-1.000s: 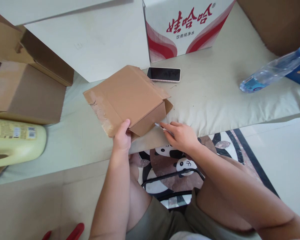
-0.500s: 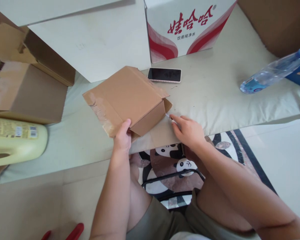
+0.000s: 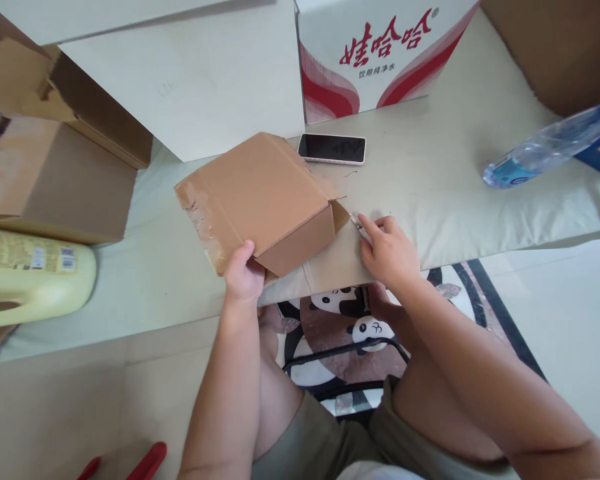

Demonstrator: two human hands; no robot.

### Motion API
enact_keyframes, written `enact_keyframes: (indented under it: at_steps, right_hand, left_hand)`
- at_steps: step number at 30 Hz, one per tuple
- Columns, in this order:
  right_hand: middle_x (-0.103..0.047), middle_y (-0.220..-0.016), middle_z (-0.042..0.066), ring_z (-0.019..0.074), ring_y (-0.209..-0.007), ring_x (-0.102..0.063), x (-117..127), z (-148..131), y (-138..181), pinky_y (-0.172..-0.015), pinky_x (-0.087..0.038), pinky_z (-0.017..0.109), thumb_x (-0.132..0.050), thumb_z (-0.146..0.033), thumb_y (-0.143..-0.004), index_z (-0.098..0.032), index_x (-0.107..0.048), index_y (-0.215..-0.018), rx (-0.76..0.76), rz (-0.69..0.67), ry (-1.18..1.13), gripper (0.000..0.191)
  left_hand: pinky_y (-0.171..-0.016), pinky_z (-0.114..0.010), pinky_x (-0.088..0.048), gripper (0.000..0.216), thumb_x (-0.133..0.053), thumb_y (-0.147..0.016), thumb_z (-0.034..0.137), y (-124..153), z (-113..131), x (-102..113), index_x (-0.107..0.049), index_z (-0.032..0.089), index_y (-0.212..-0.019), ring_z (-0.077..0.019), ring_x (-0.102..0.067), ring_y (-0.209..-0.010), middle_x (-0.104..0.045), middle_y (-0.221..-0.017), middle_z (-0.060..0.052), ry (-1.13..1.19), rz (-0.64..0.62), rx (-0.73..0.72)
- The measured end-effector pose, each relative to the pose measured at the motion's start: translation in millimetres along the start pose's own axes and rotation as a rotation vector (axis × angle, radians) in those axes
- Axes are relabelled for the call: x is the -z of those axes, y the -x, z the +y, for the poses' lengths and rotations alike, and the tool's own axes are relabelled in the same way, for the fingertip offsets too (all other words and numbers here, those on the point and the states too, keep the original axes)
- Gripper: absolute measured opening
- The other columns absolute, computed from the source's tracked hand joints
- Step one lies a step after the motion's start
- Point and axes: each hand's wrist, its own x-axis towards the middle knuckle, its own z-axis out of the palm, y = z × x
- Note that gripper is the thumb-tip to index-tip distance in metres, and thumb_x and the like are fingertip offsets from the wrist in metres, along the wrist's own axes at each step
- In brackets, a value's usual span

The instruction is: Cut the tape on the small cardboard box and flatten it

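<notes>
Lying on the pale cloth-covered table (image 3: 450, 193), close to its near edge, the small cardboard box (image 3: 263, 197) sits between the two hands, turned at an angle so one corner points toward the person. Old tape and torn paper run along its left edge, and a short flap stands open at its right end.

At the near corner, the left hand (image 3: 243, 273) grips the box: the thumb presses on the top face while the other fingers are tucked under or behind the corner, out of sight. So that hand is closed on the cardboard.

Just right of the box, the right hand (image 3: 387, 250) rests on the table with its fingers curled around a small thin tool (image 3: 355, 221), whose pale tip pokes out past the fingertips. The tip lies right beside the open flap; whether it touches the cardboard cannot be told. What kind of tool it is stays too small to make out.

Behind the box a phone (image 3: 331, 148) lies face up with a dark screen, near a white carton with red lettering (image 3: 375, 53). A water bottle (image 3: 545, 150) lies on its side well off to the right. To the left are larger brown boxes (image 3: 55, 180) and a pale yellow jug (image 3: 35, 277) on its side.
</notes>
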Motion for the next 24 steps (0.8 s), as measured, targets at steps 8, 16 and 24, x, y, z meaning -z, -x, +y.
enact_keyframes:
  at_steps: [8,16,24]
  right_hand:
    - [-0.056,-0.137,0.019,0.0346,-0.129,-0.053,7.4,-4.9,4.8,-0.108,-0.046,0.056,-0.051,-0.042,-0.092,-0.016,-0.056,-0.137,0.323,0.154,-0.5,0.052]
    - [-0.071,-0.115,0.015,0.0352,-0.12,-0.061,13.2,-13.6,2.7,-0.102,-0.049,0.053,-0.061,-0.049,-0.084,-0.02,-0.064,-0.121,0.266,-0.128,-0.631,0.047]
    - [-0.068,-0.105,0.013,0.0281,-0.091,-0.063,15.2,-13.7,2.0,-0.078,-0.052,0.044,-0.07,-0.054,-0.073,-0.02,-0.058,-0.111,-0.122,0.077,-0.53,0.053]
  left_hand:
    - [-0.095,-0.041,-0.056,0.055,-0.072,-0.055,0.032,2.9,6.1,0.6,-0.071,0.025,-0.109,-0.0306,-0.067,-0.116,-0.075,-0.113,-0.006,0.001,-0.017,0.125]
    - [-0.102,-0.045,-0.055,0.052,-0.082,-0.052,0.034,2.8,-2.6,6.6,-0.071,0.025,-0.102,-0.0334,-0.067,-0.117,-0.076,-0.096,-0.006,-0.088,-0.053,0.246]
    - [-0.102,-0.041,-0.052,0.044,-0.081,-0.068,0.054,-8.8,-15.2,12.7,-0.071,0.022,-0.097,-0.0287,-0.067,-0.115,-0.074,-0.109,-0.009,-0.191,0.012,0.083]
